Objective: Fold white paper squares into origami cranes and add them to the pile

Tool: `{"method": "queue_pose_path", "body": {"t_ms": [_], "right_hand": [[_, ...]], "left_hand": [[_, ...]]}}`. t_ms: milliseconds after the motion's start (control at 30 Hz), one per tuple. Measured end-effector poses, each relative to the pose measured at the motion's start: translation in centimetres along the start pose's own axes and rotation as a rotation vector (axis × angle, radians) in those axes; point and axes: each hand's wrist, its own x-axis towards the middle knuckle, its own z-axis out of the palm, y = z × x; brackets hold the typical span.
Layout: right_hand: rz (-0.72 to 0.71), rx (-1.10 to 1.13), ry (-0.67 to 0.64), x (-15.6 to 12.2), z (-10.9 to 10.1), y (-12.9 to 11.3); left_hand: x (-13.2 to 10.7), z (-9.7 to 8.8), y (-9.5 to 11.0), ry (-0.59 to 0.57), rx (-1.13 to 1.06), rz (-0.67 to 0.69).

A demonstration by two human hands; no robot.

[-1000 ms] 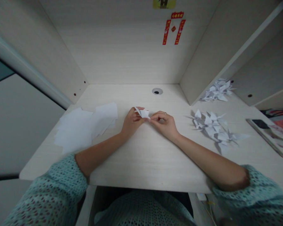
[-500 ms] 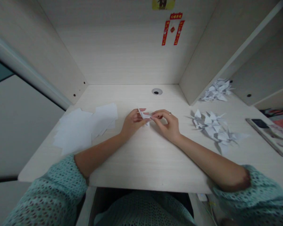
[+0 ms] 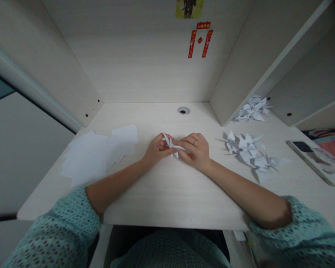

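A small white folded paper piece [image 3: 171, 145] is held between both hands just above the pale wooden desk [image 3: 167, 193]. My left hand [image 3: 156, 149] pinches its left side with fingers curled. My right hand [image 3: 194, 149], wearing a ring, pinches the right side, its fingers pressed together over the paper. Most of the piece is hidden by the fingers; only thin points stick out.
Loose white paper sheets [image 3: 97, 154] lie at the left. Several folded paper cranes [image 3: 249, 152] sit at the right, with another heap [image 3: 252, 109] on the side shelf. A phone on a book [image 3: 309, 156] lies far right. A cable hole [image 3: 183, 110] is at the back.
Both hands have closed in tighter on the paper piece, and it now looks narrower and more folded. The view has tipped slightly downward.
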Motion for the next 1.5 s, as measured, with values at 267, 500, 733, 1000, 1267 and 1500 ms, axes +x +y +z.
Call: {"method": "queue_pose_path", "body": {"t_ms": [267,500,733,1000,1267,1500], "right_hand": [[-0.033,0.02,0.014,-0.3,0.5,0.2],[0.005,0.051,-0.099,-0.3,0.8,0.3],[0.077,0.062,-0.048,-0.3,1.0,0.5],[0.1,0.106,-0.007,-0.8,1.1,0.5],[0.111,0.098,-0.021,-0.4,0.7,0.1],[0.174,0.147,-0.078,-0.4,0.6,0.1]], "left_hand": [[-0.1,0.0,-0.1,-0.043,-0.018,-0.036],[-0.1,0.0,-1.1,-0.126,0.038,-0.026],[0.2,-0.1,-1.3,-0.155,0.041,-0.005],[0.2,0.0,-1.1,-0.151,-0.015,-0.034],[0.5,-0.3,-1.8,-0.17,-0.047,-0.041],[0.7,-0.4,-1.7,-0.092,-0.019,-0.01]]}}
